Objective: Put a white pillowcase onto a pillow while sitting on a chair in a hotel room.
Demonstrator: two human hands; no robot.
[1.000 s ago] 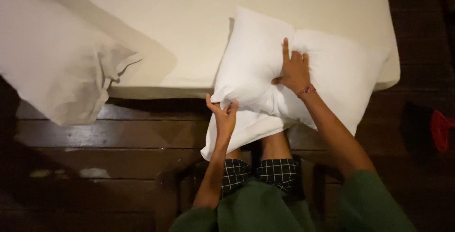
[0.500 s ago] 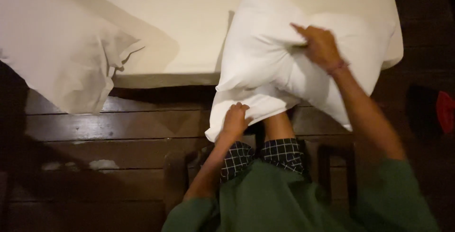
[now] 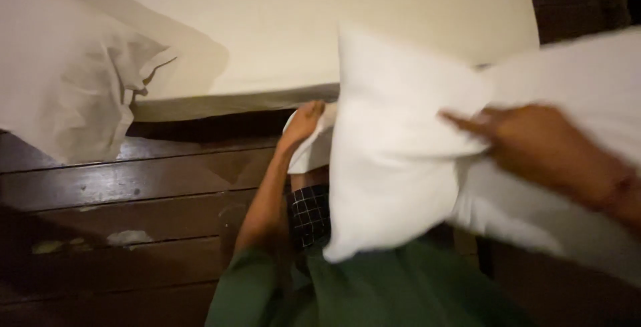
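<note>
Over the bed edge (image 3: 234, 103) | left hand (image 3: 302, 123) pinches the pillowcase corner (image 3: 310, 150) so it stays taut | right hand (image 3: 534, 143), fingers spread, presses into the pillow (image 3: 394, 160), steadying it

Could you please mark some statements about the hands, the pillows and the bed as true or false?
1. The right hand presses into the white pillow. True.
2. The left hand rests on the wooden floor. False: it grips the pillow's lower left edge.
3. A second pillow lies at the left, overhanging the bed. True.
4. The sleeves are red. False: the sleeve is green.
</note>
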